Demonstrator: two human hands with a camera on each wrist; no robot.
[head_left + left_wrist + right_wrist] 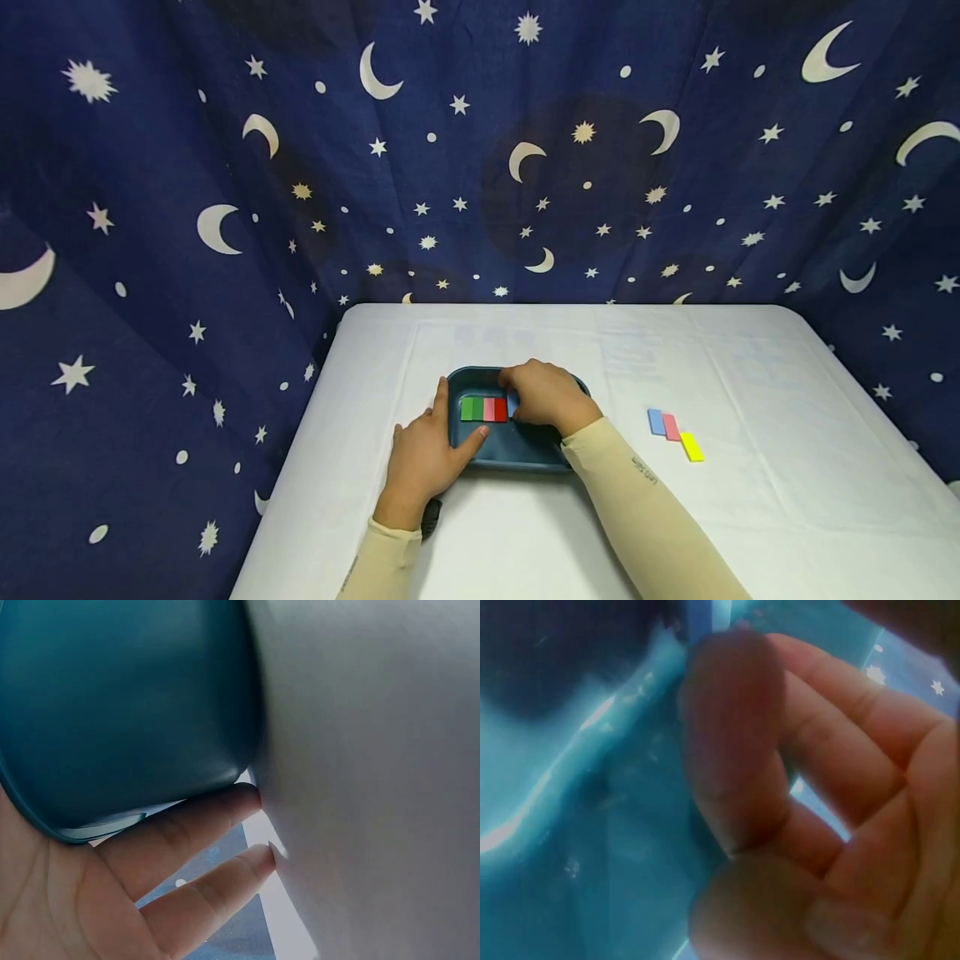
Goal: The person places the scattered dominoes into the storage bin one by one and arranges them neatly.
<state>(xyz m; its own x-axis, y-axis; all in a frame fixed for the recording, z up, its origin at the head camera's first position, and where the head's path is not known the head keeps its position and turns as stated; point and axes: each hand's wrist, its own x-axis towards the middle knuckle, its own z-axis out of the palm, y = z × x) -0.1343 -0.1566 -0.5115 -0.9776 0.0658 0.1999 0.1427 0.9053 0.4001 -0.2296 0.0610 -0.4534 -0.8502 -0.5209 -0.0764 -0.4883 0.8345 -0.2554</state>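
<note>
A dark teal tray (510, 450) sits on the white table. Inside it several coloured tiles stand side by side in a row: two green tiles (472, 408), a pink tile (489, 409) and a red tile (500, 409). My right hand (547, 395) reaches into the tray and pinches a blue tile (513, 403) at the row's right end, largely covered by the fingers. In the right wrist view, a sliver of that blue tile (700, 619) shows by the fingertip. My left hand (427, 454) holds the tray's left side, thumb over the rim, fingers against the outer wall.
To the right of the tray, another blue tile (656, 422), a rose-pink tile (671, 427) and a yellow tile (692, 447) lie on the white tablecloth (795, 467). A dark blue curtain (480, 150) with moons and stars hangs behind the table and along its sides.
</note>
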